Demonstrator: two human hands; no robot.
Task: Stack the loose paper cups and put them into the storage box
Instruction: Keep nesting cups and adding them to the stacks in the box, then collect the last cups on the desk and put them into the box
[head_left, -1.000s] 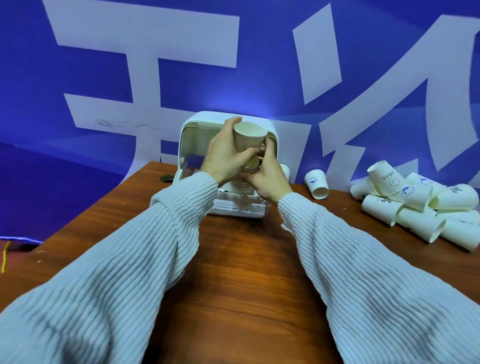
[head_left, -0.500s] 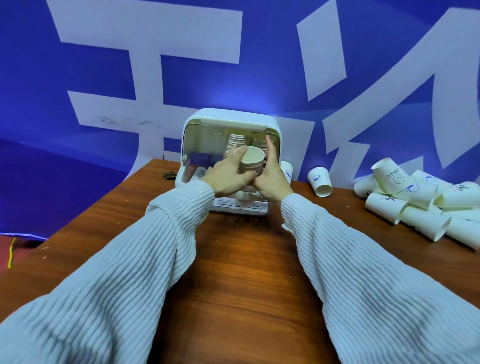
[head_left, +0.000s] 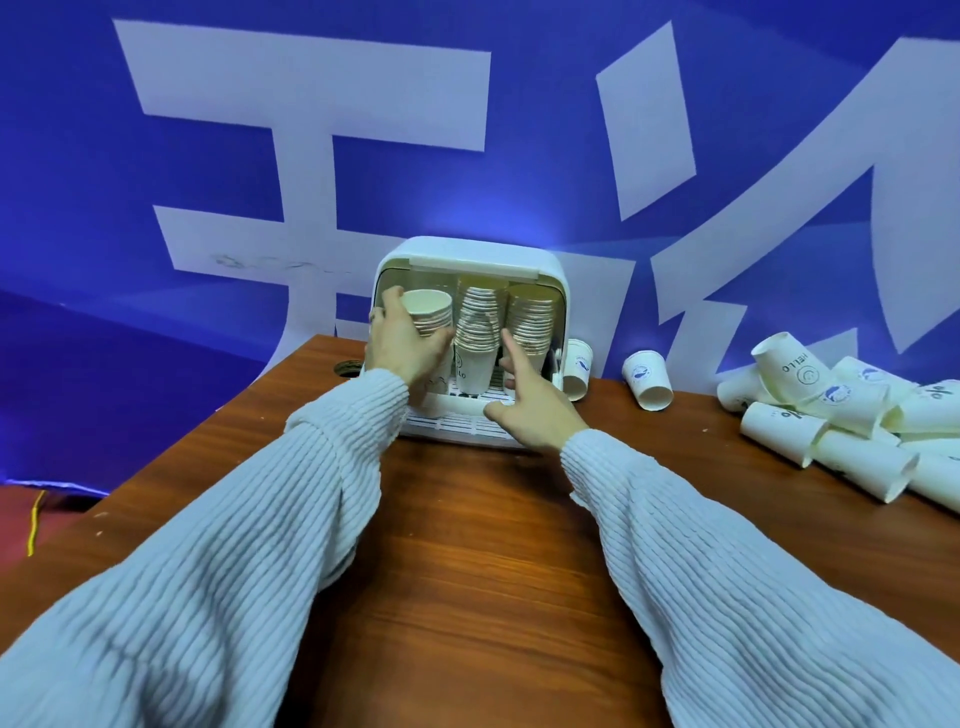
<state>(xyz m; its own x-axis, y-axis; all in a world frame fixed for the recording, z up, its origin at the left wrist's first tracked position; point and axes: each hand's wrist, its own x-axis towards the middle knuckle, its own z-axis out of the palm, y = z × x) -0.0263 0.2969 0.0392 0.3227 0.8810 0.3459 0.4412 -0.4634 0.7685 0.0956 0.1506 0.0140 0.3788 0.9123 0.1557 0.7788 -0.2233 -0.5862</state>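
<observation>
A white storage box (head_left: 470, 253) stands open at the far edge of the wooden table (head_left: 467, 545). Inside it are a middle cup stack (head_left: 475, 332) and a right cup stack (head_left: 531, 319). My left hand (head_left: 400, 340) grips a third stack of paper cups (head_left: 428, 312) at the box's left side. My right hand (head_left: 530, 400) is in front of the box with its index finger raised between the middle and right stacks, holding nothing. A pile of loose paper cups (head_left: 841, 410) lies at the right.
Two single cups lie near the box: one (head_left: 576, 369) against its right side and one (head_left: 647, 379) further right. A round cable hole (head_left: 347, 368) sits in the table left of the box. A blue banner wall rises behind.
The stack held by both hands went down into the box and to its left side. My right hand let go of it and drew back; my left hand still holds it.
</observation>
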